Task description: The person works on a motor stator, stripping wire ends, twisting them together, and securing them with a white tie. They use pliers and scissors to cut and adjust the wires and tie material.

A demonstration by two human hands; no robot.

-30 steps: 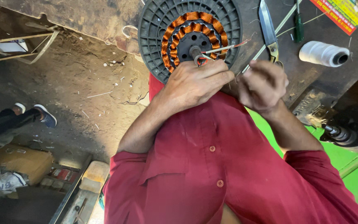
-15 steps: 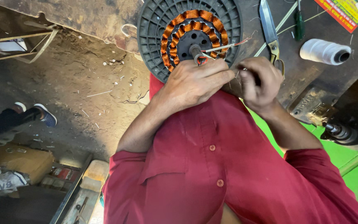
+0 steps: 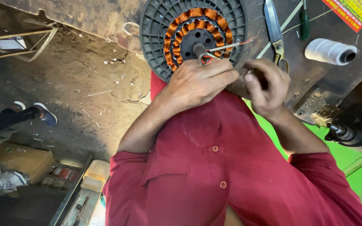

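- Since the earlier frame, the right hand (image 3: 267,86) has drawn right, away from the left hand (image 3: 200,81).
- Right hand is curled, pinching a thin wire (image 3: 227,46).
- Left hand lies on the black round copper-wound motor stator (image 3: 193,31), far centre, holding its near rim.
- Steel scissors (image 3: 273,29) lie just right.

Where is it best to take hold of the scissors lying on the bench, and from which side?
Take the scissors by the handle loops at their near end, just beside the right hand. Come from above on the near side: they lie flat and closed on the bench, with the blades pointing away. The hand partly hides the loops.
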